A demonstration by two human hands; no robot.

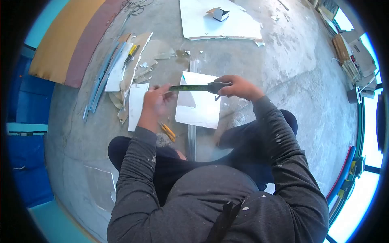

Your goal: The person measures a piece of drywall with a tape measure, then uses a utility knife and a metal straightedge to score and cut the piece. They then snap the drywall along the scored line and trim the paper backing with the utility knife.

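A tape measure (216, 87) is in my right hand (239, 86), its green blade (190, 87) pulled out to the left. My left hand (157, 99) pinches the free end of the blade. Below the blade, a white board piece (198, 111) lies across a metal channel (191, 141) on the floor between my legs. A narrower white piece (137, 107) lies to its left, partly behind my left hand. The yellow utility knife (168, 132) rests on the floor near my left wrist.
Metal profiles (99, 81) and board strips with yellow-handled tools (131, 52) lie at the left. A large white board (223, 30) with a small box (221, 14) is ahead. Rolled mats or padding (69, 40) stand at the upper left. A bucket (354, 96) is at the right.
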